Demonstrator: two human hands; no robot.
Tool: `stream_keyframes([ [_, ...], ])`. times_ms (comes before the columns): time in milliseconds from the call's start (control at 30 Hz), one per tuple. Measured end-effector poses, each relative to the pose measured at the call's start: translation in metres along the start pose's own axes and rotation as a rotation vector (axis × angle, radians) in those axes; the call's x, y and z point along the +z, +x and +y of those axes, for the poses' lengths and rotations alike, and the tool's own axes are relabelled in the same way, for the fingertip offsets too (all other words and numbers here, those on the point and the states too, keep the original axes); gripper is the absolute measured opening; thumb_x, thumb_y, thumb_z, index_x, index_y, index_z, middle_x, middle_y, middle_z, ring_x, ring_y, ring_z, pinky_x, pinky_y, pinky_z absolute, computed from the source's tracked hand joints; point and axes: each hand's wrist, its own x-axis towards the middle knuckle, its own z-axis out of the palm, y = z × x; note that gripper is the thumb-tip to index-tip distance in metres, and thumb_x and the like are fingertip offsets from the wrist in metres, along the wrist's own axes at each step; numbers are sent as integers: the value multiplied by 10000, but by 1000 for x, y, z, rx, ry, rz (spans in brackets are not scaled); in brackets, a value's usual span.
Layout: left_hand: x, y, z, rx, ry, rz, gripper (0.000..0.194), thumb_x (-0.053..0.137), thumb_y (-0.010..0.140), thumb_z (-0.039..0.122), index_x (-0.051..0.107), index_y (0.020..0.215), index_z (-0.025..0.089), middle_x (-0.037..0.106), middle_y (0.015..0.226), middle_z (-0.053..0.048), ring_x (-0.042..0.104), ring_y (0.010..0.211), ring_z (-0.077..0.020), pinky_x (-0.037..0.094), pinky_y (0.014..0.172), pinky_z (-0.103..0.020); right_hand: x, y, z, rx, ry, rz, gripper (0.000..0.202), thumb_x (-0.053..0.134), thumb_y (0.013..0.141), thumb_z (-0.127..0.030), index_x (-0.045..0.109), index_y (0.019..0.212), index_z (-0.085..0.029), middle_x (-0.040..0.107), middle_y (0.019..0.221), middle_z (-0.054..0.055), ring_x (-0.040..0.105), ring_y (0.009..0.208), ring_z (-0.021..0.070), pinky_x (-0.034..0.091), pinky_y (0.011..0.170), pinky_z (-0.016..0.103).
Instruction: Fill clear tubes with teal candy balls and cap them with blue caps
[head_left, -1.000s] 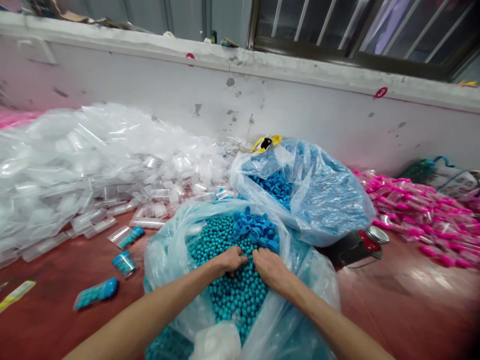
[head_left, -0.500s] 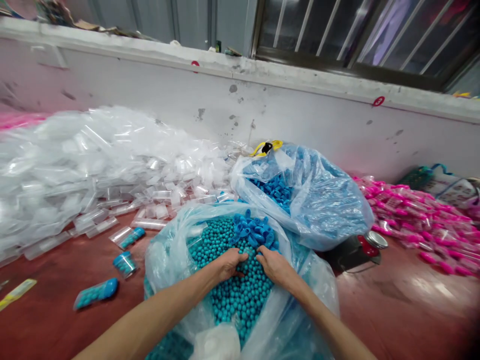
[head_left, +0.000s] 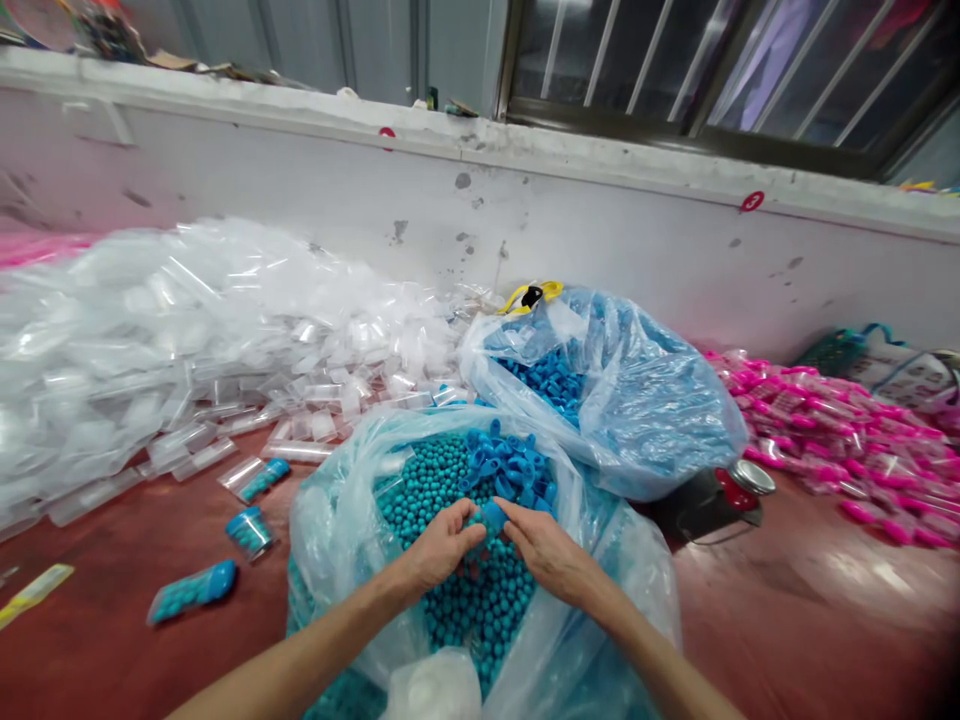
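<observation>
My left hand (head_left: 444, 545) is closed around a small clear container, mostly hidden by the fingers, with teal showing through it. In my right hand (head_left: 546, 548) the fingertips pinch a blue cap (head_left: 493, 516) against the container's end. Whether the cap is fully seated, I cannot tell. Both hands are over an open plastic bag (head_left: 330, 500) filled with teal beads (head_left: 480, 610). Loose blue caps (head_left: 510, 465) lie on the beads just beyond my hands.
Capped bead containers (head_left: 193, 592) lie on the red floor (head_left: 97, 640) at left. Behind them is a heap of clear empty containers (head_left: 187, 330). A second bag (head_left: 660, 400) holds more blue caps. Pink-capped packs (head_left: 840, 430) are piled at right, near a dark can (head_left: 705, 505).
The blue cap now shows between my hands, gripped by the right fingertips. My hands have come together, and the container is raised slightly off the beads.
</observation>
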Motion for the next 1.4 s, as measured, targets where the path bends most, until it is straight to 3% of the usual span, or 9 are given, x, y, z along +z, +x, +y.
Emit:
stream_keyframes([
  [200, 4, -14, 3, -21, 32, 12, 371, 492, 723, 462, 404, 926, 164, 530, 588, 48, 451, 365, -55, 273, 355, -163, 3, -3, -10, 126, 78, 110, 345, 306, 866, -213, 464, 1166, -145, 577, 668, 12, 511, 525, 121, 399, 500, 220],
  [400, 11, -19, 2, 44, -87, -14, 514, 551, 698, 430, 403, 1098, 143, 536, 622, 34, 464, 371, -58, 302, 354, -165, 13, -9, -19, 8, 12, 156, 305, 295, 892, -229, 569, 1017, -183, 583, 629, 0, 547, 573, 124, 406, 567, 224],
  [567, 12, -27, 3, 7, -139, 60, 680, 551, 688, 403, 273, 1249, 137, 538, 595, 39, 451, 352, -64, 295, 345, -166, 14, -12, -19, -97, -71, 152, 292, 286, 894, -200, 573, 945, -180, 599, 710, 20, 555, 626, 129, 424, 610, 233],
  [700, 16, -30, 9, 1, -102, 135, 583, 517, 707, 359, 325, 1212, 141, 505, 554, 56, 394, 328, -49, 277, 326, -160, 16, -14, -15, -185, -151, 132, 285, 278, 896, -191, 554, 970, -183, 601, 737, 33, 573, 694, 144, 444, 662, 245],
  [867, 23, -27, 10, 42, -64, 232, 435, 482, 722, 302, 406, 1123, 153, 365, 457, 106, 287, 316, -40, 273, 296, -150, 20, -15, -8, -236, -249, 140, 292, 289, 891, -205, 513, 1071, -153, 605, 782, 69, 574, 758, 173, 445, 682, 267],
  [967, 22, -28, 10, 41, -58, 261, 398, 488, 724, 302, 424, 1093, 166, 362, 469, 109, 278, 306, -30, 267, 287, -142, 18, -14, -9, -210, -119, 130, 285, 290, 897, -235, 561, 945, -164, 572, 690, 28, 535, 638, 138, 425, 613, 236],
  [1133, 16, -31, 13, -26, -107, 109, 525, 508, 717, 361, 354, 1182, 172, 476, 534, 77, 370, 293, -40, 257, 282, -148, 13, -15, -14, -113, 166, 75, 305, 320, 893, -285, 581, 785, -171, 500, 619, -14, 420, 518, 90, 351, 496, 198],
  [1300, 16, -31, 11, 58, 24, 231, 384, 489, 747, 278, 437, 1118, 193, 444, 556, 82, 312, 322, -19, 267, 309, -147, 18, -12, -9, 21, 400, 23, 318, 362, 862, -361, 581, 721, -178, 330, 477, -55, 301, 423, 76, 262, 403, 189],
  [1400, 14, -32, 10, 27, -14, 160, 373, 489, 748, 296, 425, 1099, 189, 448, 569, 78, 328, 336, -28, 285, 312, -149, 17, -12, -9, 66, 490, -21, 307, 402, 841, -376, 600, 716, -176, 393, 500, -48, 322, 430, 70, 267, 407, 182],
])
